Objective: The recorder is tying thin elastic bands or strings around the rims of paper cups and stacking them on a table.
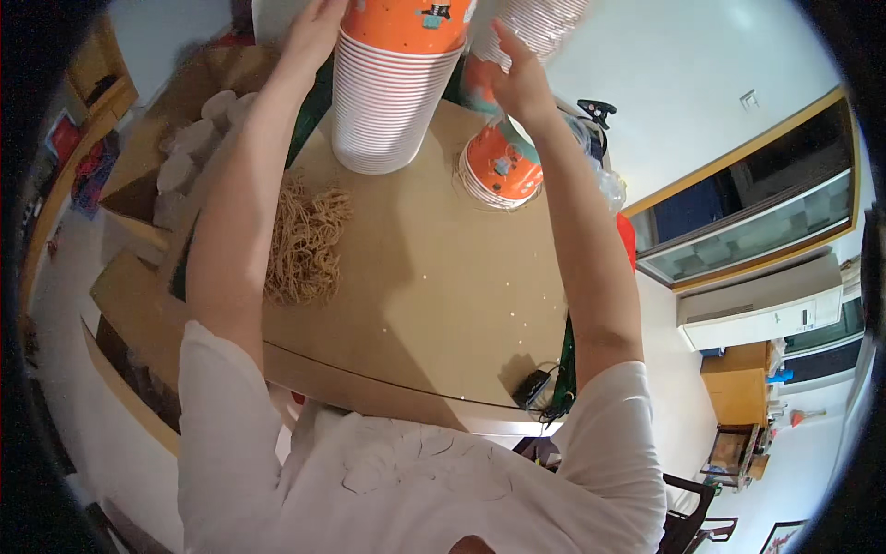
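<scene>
A tall nested stack of paper tubs [383, 111], orange at the top with many white rims below, stands on the cardboard surface. My left hand [314, 35] lies against its upper left side, fingers stretched out and partly cut off by the upper edge. To the right of the stack, my right hand [524, 85] is open, thumb and forefinger apart. Just behind that hand is a second, blurry stack of white-rimmed tubs [540, 23]. A shorter group of orange tubs [498, 166] lies tilted beside my right forearm. Brown shredded paper [305, 245] is heaped near my left forearm.
An open cardboard box [138, 189] on the left holds several white rounded items [189, 143]. A black power adapter [531, 388] with a cable sits at the near right edge of the cardboard surface [434, 305]. A dark chair [688, 508] stands at lower right.
</scene>
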`<state>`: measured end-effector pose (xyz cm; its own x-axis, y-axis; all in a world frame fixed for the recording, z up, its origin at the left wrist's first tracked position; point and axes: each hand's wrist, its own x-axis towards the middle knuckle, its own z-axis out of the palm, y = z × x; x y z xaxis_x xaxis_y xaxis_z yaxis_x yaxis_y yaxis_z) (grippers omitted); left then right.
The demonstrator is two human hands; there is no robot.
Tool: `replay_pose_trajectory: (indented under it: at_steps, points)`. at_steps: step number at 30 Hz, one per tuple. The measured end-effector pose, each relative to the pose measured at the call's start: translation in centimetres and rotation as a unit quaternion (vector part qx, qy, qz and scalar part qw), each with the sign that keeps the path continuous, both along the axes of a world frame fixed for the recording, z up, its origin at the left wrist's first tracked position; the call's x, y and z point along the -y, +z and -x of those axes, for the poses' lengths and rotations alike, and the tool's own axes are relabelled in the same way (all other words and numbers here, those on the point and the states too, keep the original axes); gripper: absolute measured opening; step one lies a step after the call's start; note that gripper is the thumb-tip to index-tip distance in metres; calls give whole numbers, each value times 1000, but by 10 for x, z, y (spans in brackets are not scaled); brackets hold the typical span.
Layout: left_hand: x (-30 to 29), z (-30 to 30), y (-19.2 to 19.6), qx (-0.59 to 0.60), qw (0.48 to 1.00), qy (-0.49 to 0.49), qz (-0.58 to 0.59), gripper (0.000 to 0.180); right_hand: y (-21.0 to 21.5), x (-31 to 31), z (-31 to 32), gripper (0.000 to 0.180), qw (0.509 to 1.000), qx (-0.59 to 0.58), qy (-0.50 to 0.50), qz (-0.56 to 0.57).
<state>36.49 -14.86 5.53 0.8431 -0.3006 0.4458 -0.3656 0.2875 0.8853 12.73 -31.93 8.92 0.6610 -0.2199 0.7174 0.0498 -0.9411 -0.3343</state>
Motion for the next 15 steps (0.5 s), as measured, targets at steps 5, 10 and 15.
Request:
replay_pose_trajectory:
  at_steps: [5,10,15]
  points:
    - [27,36,36,9,992,-122,-8,50,-13,19,-29,43,995,47,61,-66]
    - [31,39,68,-1,948,-283,145,49,37,1,-31,83,907,102,398,-89]
    - [10,59,130,74,938,-262,216,48,101,-51,-3,92,950,78,275,-127]
